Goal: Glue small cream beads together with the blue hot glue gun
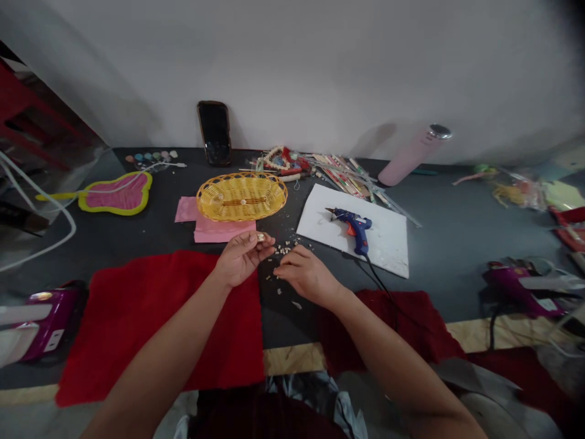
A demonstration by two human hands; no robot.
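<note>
The worktop (445,244) is dark grey, with a tan, marbled strip along its edge. The woven basket (274,198) is yellow with a brown streak inside, and the papers (223,233) under it are pink. I see bright red in the left cloth (169,305). The glue gun (359,228) is blue with an orange trigger, the board (388,244) white. That flask (409,160) is pale pink, silvery on top.

A craft workspace was suggested by the glue gun (354,227), craft sticks (336,174) and small pieces (284,249) scattered on the tabletop (439,244).
</note>
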